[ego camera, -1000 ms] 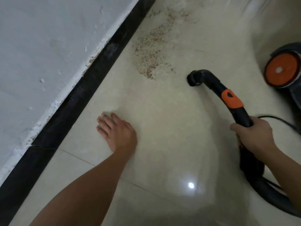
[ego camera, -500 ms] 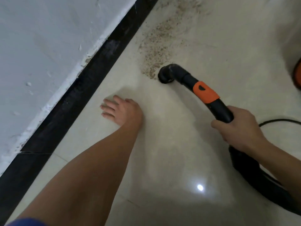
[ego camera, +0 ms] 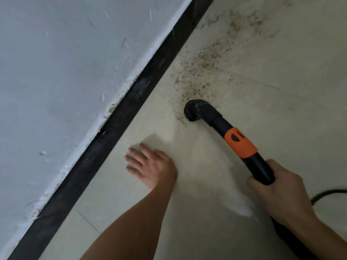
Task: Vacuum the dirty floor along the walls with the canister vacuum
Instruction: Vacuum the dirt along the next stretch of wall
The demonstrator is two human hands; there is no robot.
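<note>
Wall: pale grey, chipped, filling the left.
Floor: cream tiles beside a black baseboard.
Dirt: brown specks on the far floor.
Vacuum hose: black with an orange collar; nozzle at the dirt's near edge.
Right hand: curled round the hose.
Left hand: flat on the floor, fingers straight.

**A tiled room at the foot of a wall**

We take this for an indoor room, likely in a home, seen close to the floor. The tiled floor is glossy cream, with a thin grout line at seven o'clock. A black skirting runs from seven to twelve o'clock under a white painted wall whose plaster is chipped along its lower edge. Brown grit lies at one o'clock. A black-and-orange vacuum hose and a cord at four o'clock point to a household.
</note>
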